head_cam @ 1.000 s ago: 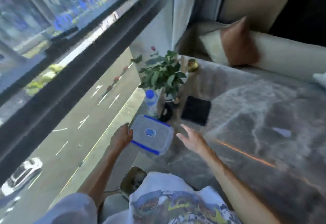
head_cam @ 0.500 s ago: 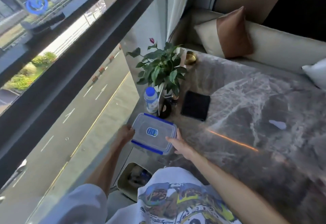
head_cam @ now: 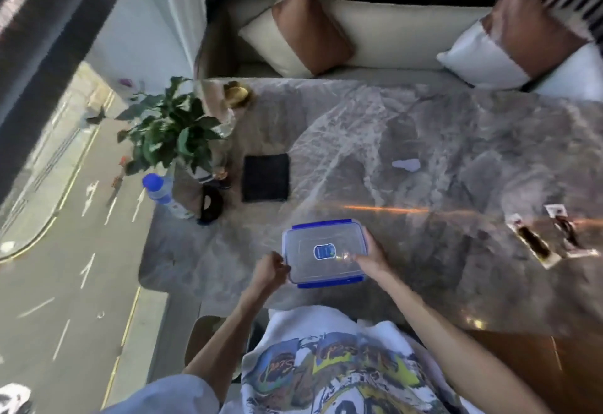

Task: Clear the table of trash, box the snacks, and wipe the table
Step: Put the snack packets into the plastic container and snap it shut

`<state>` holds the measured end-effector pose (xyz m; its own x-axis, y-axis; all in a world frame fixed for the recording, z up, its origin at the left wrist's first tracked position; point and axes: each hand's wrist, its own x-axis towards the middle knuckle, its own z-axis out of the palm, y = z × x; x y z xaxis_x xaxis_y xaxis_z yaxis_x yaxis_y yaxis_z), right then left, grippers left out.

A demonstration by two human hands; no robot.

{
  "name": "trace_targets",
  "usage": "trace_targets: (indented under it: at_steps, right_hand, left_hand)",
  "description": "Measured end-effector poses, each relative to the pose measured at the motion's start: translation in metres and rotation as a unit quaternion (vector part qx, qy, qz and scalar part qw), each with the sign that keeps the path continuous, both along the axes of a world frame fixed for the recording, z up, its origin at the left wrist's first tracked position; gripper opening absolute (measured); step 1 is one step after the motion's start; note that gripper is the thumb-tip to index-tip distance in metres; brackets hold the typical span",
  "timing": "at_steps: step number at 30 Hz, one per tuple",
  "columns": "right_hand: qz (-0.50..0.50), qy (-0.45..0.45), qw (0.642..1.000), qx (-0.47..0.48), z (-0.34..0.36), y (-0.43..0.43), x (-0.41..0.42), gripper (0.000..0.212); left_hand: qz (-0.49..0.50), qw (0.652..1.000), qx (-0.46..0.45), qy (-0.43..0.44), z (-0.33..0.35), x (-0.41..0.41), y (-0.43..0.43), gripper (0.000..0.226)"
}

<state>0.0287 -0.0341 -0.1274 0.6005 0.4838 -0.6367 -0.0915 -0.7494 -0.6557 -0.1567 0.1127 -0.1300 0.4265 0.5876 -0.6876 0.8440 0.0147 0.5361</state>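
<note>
A clear plastic box with a blue-clipped lid (head_cam: 323, 252) is over the near part of the grey marble table (head_cam: 424, 139). My left hand (head_cam: 270, 271) grips its left edge and my right hand (head_cam: 370, 255) grips its right side. Two snack packets (head_cam: 533, 244) (head_cam: 567, 229) lie on the table to the right. A small pale scrap (head_cam: 406, 164) lies further back. A dark folded cloth (head_cam: 266, 177) lies left of centre.
A potted plant (head_cam: 173, 129), a blue-capped water bottle (head_cam: 161, 193) and a small dark object (head_cam: 210, 206) stand at the table's left end by the window. A gold object (head_cam: 236, 93) sits at the far corner. A cushioned bench with pillows (head_cam: 300, 41) runs behind. A bin (head_cam: 208, 345) stands below left.
The box has moved from the table's left end, by the bottle, to the right and nearer me. My right hand has closed on its side; the view swung right, showing the snack packets.
</note>
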Motion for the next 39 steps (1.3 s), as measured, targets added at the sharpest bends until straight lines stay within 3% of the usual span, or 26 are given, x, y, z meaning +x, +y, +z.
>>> trace_targets:
  at_steps: [5, 9, 11, 14, 17, 18, 20, 21, 23, 25, 28, 31, 35, 39]
  right_hand:
    - [-0.081, 0.029, 0.996, -0.008, 0.009, -0.103, 0.083, 0.087]
    - [-0.112, 0.03, 0.993, -0.009, 0.008, -0.171, 0.14, 0.088]
    - [-0.125, 0.026, 0.992, -0.011, 0.004, -0.2, 0.16, 0.088]
    - [-0.136, 0.042, 0.99, -0.01, -0.003, -0.23, 0.18, 0.085]
    - [-0.093, 0.081, 0.99, -0.063, -0.005, -0.245, 0.19, 0.084]
    - [-0.049, 0.081, 0.991, -0.1, -0.006, -0.247, 0.191, 0.082]
    - [0.02, 0.056, 0.988, -0.141, -0.011, -0.25, 0.193, 0.068]
    - [0.027, 0.03, 0.987, -0.152, -0.01, -0.249, 0.194, 0.058]
    - [0.032, -0.053, 0.983, -0.173, -0.006, -0.239, 0.199, 0.055]
    - [0.032, -0.075, 0.989, -0.124, -0.004, -0.223, 0.208, 0.064]
    - [-0.007, 0.008, 0.999, -0.036, -0.009, -0.198, 0.218, 0.051]
    - [-0.095, 0.065, 0.993, -0.008, -0.02, -0.198, 0.215, 0.033]
    - [-0.235, 0.246, 0.94, 0.032, -0.027, -0.212, 0.185, 0.052]
    - [-0.351, 0.293, 0.887, 0.065, -0.034, -0.212, 0.158, 0.062]
  left_hand:
    - [-0.013, 0.999, -0.035, -0.031, 0.0, 0.097, -0.076, 0.03]
    - [-0.067, 0.997, -0.015, -0.024, -0.006, 0.166, -0.13, 0.017]
    - [-0.08, 0.996, -0.016, -0.024, -0.009, 0.193, -0.155, 0.025]
    - [-0.104, 0.993, 0.05, 0.023, -0.01, 0.218, -0.182, 0.033]
    - [-0.01, 0.999, 0.03, -0.033, -0.003, 0.233, -0.193, 0.011]
    - [0.046, 0.996, 0.001, -0.083, -0.002, 0.235, -0.194, 0.017]
    - [0.164, 0.971, -0.05, -0.168, -0.001, 0.239, -0.193, 0.061]
    - [0.194, 0.963, -0.05, -0.181, 0.0, 0.24, -0.194, 0.066]
    - [0.212, 0.966, -0.033, -0.141, 0.001, 0.242, -0.2, 0.062]
    - [0.193, 0.979, -0.027, -0.052, -0.001, 0.243, -0.211, 0.054]
    - [0.181, 0.974, -0.124, -0.052, -0.009, 0.244, -0.231, 0.046]
    - [0.265, 0.941, -0.185, -0.096, -0.013, 0.244, -0.237, 0.035]
    - [0.309, 0.927, -0.17, -0.126, -0.022, 0.237, -0.22, 0.031]
    - [0.323, 0.922, -0.171, -0.128, -0.034, 0.234, -0.209, 0.029]
